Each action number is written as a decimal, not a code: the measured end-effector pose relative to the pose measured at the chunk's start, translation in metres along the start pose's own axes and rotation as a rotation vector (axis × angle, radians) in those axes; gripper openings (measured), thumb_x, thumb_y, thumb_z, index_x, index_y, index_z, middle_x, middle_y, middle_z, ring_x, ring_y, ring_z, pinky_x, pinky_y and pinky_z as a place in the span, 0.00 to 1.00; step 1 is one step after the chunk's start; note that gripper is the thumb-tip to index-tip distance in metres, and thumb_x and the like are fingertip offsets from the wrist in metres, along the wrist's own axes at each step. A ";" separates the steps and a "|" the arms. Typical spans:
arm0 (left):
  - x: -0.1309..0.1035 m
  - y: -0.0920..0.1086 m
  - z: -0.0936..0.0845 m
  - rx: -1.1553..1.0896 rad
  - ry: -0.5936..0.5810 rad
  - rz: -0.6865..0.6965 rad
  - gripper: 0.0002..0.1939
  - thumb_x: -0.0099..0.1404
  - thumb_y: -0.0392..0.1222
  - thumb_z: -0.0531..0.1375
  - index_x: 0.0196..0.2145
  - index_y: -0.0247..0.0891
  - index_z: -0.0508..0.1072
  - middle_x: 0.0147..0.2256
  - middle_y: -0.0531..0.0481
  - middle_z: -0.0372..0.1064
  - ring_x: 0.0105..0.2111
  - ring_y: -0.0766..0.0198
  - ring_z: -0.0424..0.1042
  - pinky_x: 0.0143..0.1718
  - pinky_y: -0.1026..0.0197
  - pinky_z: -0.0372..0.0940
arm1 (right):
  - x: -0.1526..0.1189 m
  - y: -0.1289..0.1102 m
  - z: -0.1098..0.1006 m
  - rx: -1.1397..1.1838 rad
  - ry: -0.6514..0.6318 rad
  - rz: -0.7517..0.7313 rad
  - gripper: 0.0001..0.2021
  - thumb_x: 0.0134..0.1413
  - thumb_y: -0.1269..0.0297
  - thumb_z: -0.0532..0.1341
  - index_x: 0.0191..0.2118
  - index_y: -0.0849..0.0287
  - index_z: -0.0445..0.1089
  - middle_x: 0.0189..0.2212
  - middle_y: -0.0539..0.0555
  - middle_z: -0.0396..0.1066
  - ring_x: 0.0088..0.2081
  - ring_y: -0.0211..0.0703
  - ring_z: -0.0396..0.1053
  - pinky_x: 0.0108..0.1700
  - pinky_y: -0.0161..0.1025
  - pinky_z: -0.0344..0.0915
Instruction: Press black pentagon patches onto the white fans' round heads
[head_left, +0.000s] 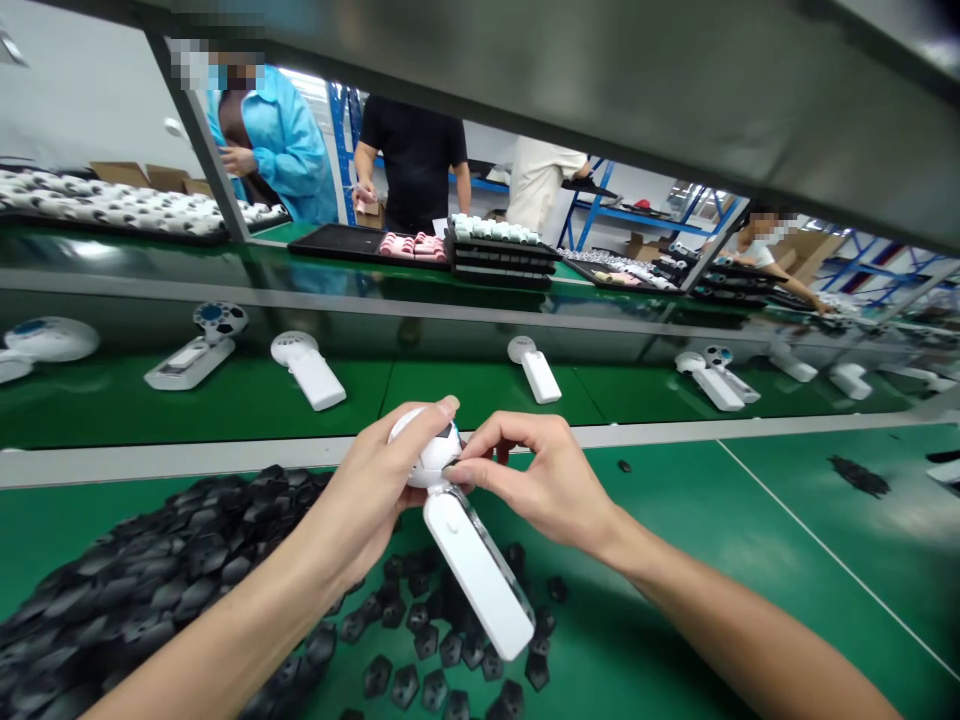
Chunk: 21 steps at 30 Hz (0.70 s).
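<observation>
A white handheld fan point(480, 575) with a round, ball-shaped head is held above the green table, its handle slanting down toward me. My left hand point(379, 470) is closed around the head, with the thumb over the top. At the right side of the head, my right hand point(551, 475) pinches thumb and forefinger together on a small black piece, mostly covered by the fingertips. Loose black pentagon pieces point(405, 687) lie below the fan. A big heap of black pentagon pieces point(187, 560) spreads beneath and beyond my left forearm.
Beyond the pale table edge, a green conveyor belt point(420, 385) carries several white fans point(315, 375). Across it stand black trays point(499, 262) with pink and pale green parts. People stand behind them. A metal shelf point(525, 80) hangs overhead.
</observation>
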<state>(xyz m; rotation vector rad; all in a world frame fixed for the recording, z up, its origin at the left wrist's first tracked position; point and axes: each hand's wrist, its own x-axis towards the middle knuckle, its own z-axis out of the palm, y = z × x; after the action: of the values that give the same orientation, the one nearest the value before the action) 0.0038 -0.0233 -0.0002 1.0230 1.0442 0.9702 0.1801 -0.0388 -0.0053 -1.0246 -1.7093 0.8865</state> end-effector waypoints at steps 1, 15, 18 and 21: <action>-0.001 0.000 0.001 0.036 0.010 0.005 0.27 0.57 0.67 0.72 0.34 0.41 0.74 0.30 0.54 0.65 0.28 0.65 0.64 0.24 0.69 0.62 | 0.000 0.001 0.000 0.035 -0.004 0.025 0.06 0.56 0.67 0.75 0.30 0.57 0.80 0.29 0.49 0.82 0.32 0.41 0.77 0.36 0.37 0.67; -0.012 0.006 0.009 0.321 0.133 0.074 0.30 0.53 0.72 0.68 0.35 0.41 0.76 0.30 0.51 0.69 0.28 0.62 0.63 0.24 0.66 0.58 | -0.002 -0.005 -0.005 0.199 -0.055 0.203 0.27 0.42 0.50 0.82 0.33 0.54 0.65 0.27 0.47 0.77 0.31 0.43 0.77 0.33 0.37 0.69; -0.014 0.013 0.012 0.277 0.122 0.130 0.27 0.53 0.68 0.71 0.33 0.40 0.75 0.30 0.52 0.66 0.28 0.64 0.61 0.23 0.68 0.58 | -0.005 -0.005 -0.003 0.027 0.011 0.027 0.24 0.53 0.46 0.77 0.35 0.54 0.63 0.29 0.45 0.75 0.30 0.38 0.72 0.34 0.36 0.66; -0.015 0.018 0.016 0.215 0.109 0.112 0.25 0.55 0.65 0.71 0.35 0.41 0.75 0.32 0.52 0.67 0.28 0.63 0.63 0.23 0.67 0.60 | -0.005 -0.003 -0.001 -0.183 0.092 -0.152 0.23 0.60 0.44 0.72 0.36 0.54 0.61 0.32 0.46 0.74 0.31 0.37 0.69 0.35 0.37 0.62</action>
<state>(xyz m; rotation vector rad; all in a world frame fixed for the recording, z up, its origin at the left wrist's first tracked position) 0.0135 -0.0362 0.0234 1.2265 1.2114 1.0297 0.1813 -0.0444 -0.0036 -1.0234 -1.7880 0.5859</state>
